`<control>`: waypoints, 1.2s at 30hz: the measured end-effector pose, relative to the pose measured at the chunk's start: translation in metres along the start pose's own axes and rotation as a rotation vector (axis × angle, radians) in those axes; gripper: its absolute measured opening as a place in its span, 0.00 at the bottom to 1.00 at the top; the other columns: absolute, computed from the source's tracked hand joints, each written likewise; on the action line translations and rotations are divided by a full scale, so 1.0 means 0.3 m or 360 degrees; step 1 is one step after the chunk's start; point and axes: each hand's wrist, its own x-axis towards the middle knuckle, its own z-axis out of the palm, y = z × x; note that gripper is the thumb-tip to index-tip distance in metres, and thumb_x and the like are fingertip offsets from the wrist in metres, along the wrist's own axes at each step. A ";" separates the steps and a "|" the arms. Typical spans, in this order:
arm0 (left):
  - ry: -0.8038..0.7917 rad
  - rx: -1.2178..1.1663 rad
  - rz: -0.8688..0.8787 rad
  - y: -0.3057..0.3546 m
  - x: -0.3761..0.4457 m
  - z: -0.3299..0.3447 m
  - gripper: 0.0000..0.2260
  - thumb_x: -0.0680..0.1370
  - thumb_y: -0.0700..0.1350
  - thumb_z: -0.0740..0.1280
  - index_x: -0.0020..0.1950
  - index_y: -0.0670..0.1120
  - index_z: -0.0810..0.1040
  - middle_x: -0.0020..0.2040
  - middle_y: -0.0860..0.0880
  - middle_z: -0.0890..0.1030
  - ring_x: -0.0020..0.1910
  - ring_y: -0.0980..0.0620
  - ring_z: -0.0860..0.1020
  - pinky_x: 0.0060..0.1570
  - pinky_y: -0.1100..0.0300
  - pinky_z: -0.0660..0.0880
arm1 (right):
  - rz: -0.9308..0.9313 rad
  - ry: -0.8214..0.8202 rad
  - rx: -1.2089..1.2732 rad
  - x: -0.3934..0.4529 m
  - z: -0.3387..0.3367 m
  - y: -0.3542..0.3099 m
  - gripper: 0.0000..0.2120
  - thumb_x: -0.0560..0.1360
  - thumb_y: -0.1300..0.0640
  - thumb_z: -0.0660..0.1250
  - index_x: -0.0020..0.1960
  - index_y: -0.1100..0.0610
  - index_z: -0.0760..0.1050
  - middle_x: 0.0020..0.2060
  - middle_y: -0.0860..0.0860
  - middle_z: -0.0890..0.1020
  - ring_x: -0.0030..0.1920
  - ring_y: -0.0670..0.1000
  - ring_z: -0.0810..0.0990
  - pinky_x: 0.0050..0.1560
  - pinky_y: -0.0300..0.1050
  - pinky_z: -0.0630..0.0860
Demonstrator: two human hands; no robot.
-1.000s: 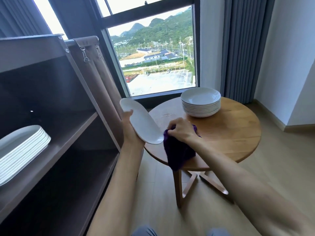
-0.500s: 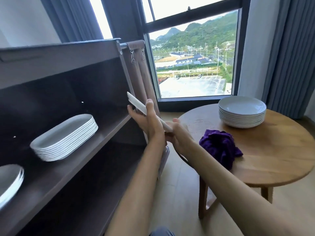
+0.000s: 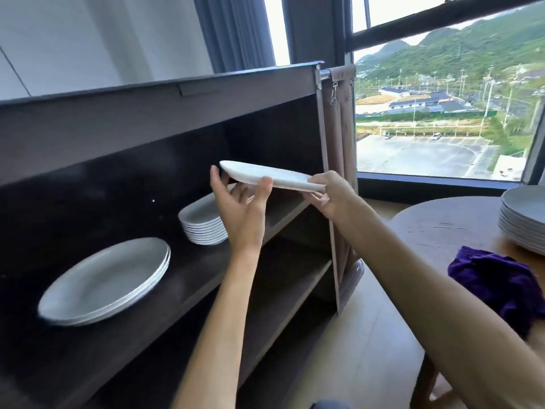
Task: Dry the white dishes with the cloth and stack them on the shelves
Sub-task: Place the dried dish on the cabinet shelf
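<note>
Both hands hold the white oval dish [image 3: 269, 177] level, above the oval stack [image 3: 203, 224] on the shelf [image 3: 194, 270]. The left hand [image 3: 240, 205] grips its near edge, the right hand [image 3: 331, 194] pinches its right end.

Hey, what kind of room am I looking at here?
Probably an upper-floor apartment or hotel room: a large window overlooks a car park and hills, beside a dark open shelf unit and a round wooden table.

1. open air lies above the oval stack [image 3: 203, 224] up to the shelf top [image 3: 165, 93].
2. bare shelf board [image 3: 283, 209] lies right of it.
3. round plates [image 3: 103, 280] stand left.
</note>
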 end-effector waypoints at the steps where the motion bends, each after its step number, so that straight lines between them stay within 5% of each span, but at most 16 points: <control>1: -0.0026 0.0066 -0.0011 0.008 0.021 -0.040 0.48 0.72 0.50 0.79 0.83 0.50 0.53 0.75 0.55 0.70 0.69 0.58 0.75 0.57 0.70 0.76 | 0.0002 -0.0017 -0.0025 0.017 0.028 0.010 0.09 0.73 0.74 0.65 0.49 0.64 0.74 0.50 0.62 0.79 0.43 0.58 0.86 0.44 0.48 0.85; 5: 0.0152 0.0377 -0.0043 0.033 0.080 -0.178 0.48 0.70 0.49 0.82 0.82 0.46 0.58 0.70 0.51 0.76 0.64 0.61 0.77 0.66 0.62 0.75 | 0.0030 -0.0170 -0.0098 0.076 0.156 0.057 0.08 0.78 0.57 0.68 0.53 0.61 0.75 0.51 0.61 0.83 0.46 0.56 0.86 0.38 0.46 0.83; 9: 0.0376 0.0623 -0.0018 0.009 0.098 -0.236 0.46 0.69 0.51 0.82 0.80 0.43 0.62 0.55 0.63 0.72 0.50 0.84 0.70 0.49 0.85 0.64 | -0.0071 -0.0357 -0.0323 0.120 0.274 0.130 0.22 0.76 0.42 0.69 0.58 0.60 0.77 0.52 0.57 0.85 0.50 0.54 0.86 0.46 0.46 0.84; 12: 0.0531 0.0714 -0.0060 -0.005 0.100 -0.244 0.46 0.69 0.55 0.81 0.80 0.43 0.62 0.65 0.52 0.76 0.70 0.59 0.71 0.62 0.70 0.64 | -0.0237 -0.0326 -0.0611 0.158 0.331 0.179 0.28 0.72 0.35 0.69 0.59 0.56 0.79 0.54 0.55 0.84 0.57 0.55 0.82 0.63 0.52 0.77; 14: 0.0603 0.0738 -0.0066 -0.023 0.111 -0.244 0.46 0.69 0.54 0.81 0.79 0.43 0.63 0.70 0.45 0.75 0.71 0.49 0.72 0.65 0.64 0.66 | -0.0219 -0.0359 -0.0747 0.181 0.346 0.201 0.36 0.69 0.31 0.67 0.64 0.58 0.78 0.59 0.57 0.82 0.62 0.57 0.79 0.69 0.57 0.72; 20: 0.0664 0.0830 -0.0152 -0.101 0.124 -0.249 0.31 0.65 0.47 0.84 0.62 0.40 0.76 0.59 0.45 0.81 0.59 0.46 0.80 0.64 0.48 0.76 | -0.0184 -0.0345 -0.0872 0.240 0.341 0.262 0.42 0.68 0.29 0.66 0.70 0.57 0.74 0.64 0.56 0.79 0.65 0.57 0.76 0.72 0.57 0.67; 26: 0.0685 0.0929 -0.0289 -0.143 0.123 -0.250 0.30 0.63 0.47 0.85 0.59 0.40 0.78 0.57 0.45 0.83 0.57 0.45 0.81 0.61 0.49 0.77 | -0.0194 -0.0325 -0.0891 0.288 0.314 0.302 0.37 0.70 0.30 0.66 0.68 0.56 0.75 0.61 0.51 0.80 0.62 0.53 0.77 0.62 0.47 0.68; 36: 0.0669 0.0981 -0.0273 -0.144 0.126 -0.251 0.31 0.64 0.47 0.84 0.62 0.41 0.77 0.59 0.45 0.82 0.60 0.45 0.80 0.61 0.54 0.75 | -0.0280 -0.0358 -0.1026 0.347 0.300 0.344 0.33 0.77 0.34 0.61 0.73 0.55 0.73 0.68 0.53 0.78 0.68 0.54 0.74 0.70 0.48 0.67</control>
